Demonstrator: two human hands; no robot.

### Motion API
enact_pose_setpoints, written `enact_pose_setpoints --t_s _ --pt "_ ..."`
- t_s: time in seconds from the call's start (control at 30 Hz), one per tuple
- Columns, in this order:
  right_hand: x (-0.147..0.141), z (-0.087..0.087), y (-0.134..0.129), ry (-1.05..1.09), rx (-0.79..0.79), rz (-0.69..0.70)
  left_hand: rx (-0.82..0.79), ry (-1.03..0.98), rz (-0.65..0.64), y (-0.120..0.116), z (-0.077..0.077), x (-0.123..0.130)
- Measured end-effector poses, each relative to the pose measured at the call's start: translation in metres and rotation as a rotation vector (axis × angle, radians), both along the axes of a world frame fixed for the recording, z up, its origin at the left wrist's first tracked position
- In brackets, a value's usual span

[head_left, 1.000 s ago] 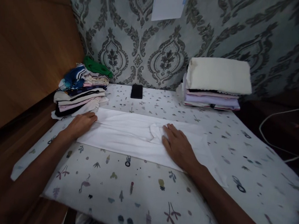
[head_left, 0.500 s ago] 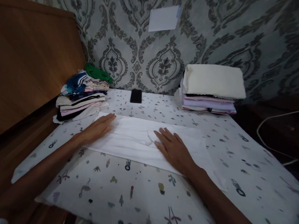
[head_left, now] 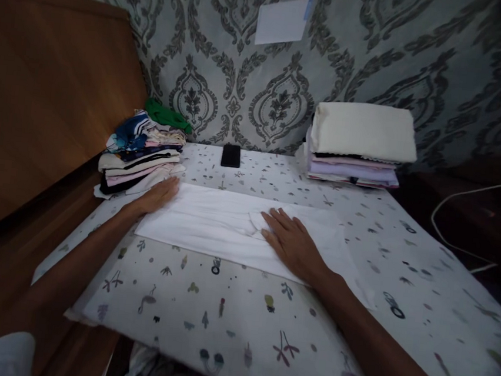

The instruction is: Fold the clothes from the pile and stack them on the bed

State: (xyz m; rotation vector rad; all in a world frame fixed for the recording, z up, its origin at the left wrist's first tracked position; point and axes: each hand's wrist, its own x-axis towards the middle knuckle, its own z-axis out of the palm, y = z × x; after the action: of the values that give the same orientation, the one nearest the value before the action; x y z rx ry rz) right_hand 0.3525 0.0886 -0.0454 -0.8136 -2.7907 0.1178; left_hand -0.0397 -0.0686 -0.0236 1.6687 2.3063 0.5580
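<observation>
Your R hand (head_left: 292,242) lies flat, fingers a bit spread, on the white cloth (head_left: 213,208); your L hand (head_left: 159,196) is stretched out at the cloth's L end, slightly blurred, gripping nothing visible. Cloth sits mid-table (head_left: 186,306), right in front of you. Done, afaict: it's already a long, flat strip. Left: creases by your R fingertips, plus the R end flares, uneven. Farther back: L clothes pile (head_left: 142,163), rather messy; phone (head_left: 231,156); R clothes pile (head_left: 354,168), neater, w/ cream fabric (head_left: 364,131) on top.
</observation>
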Motion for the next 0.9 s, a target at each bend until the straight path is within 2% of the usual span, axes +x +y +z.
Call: enact_pose_setpoints --t_s 0.13,0.23,0.33,0.4,0.5,0.6,0.67,0.73,0.8,0.9 --pt "-0.008 0.006 -0.013 0.071 0.048 0.040 0.152 -0.076 0.077 -0.018 0.009 -0.001" --pt "-0.027 0.011 -0.037 0.121 0.000 0.199 0.230 -0.081 0.148 -0.034 0.009 -0.007" --pt "-0.062 0.018 -0.068 0.088 -0.124 0.377 0.172 -0.032 0.251 -0.044 0.007 -0.014" --pt "-0.092 0.023 -0.087 0.044 -0.196 0.435 0.112 -0.006 0.306 -0.045 0.007 -0.014" --pt "-0.137 0.029 -0.107 0.015 -0.251 0.397 0.159 0.058 0.299 -0.041 0.003 -0.001" --pt "-0.167 0.027 -0.114 -0.030 -0.285 0.322 0.271 0.204 0.171 -0.038 -0.007 0.018" --pt "-0.175 0.023 -0.114 -0.060 -0.311 0.302 0.249 0.295 0.084 -0.037 -0.016 0.027" --pt "-0.176 0.020 -0.113 -0.055 -0.323 0.300 0.186 0.352 0.054 -0.036 -0.022 0.032" --pt "-0.175 0.018 -0.113 -0.037 -0.326 0.306 0.142 0.395 0.077 -0.034 -0.022 0.033" --pt "-0.173 0.015 -0.113 -0.004 -0.326 0.319 0.085 0.473 0.165 -0.026 -0.014 0.031"
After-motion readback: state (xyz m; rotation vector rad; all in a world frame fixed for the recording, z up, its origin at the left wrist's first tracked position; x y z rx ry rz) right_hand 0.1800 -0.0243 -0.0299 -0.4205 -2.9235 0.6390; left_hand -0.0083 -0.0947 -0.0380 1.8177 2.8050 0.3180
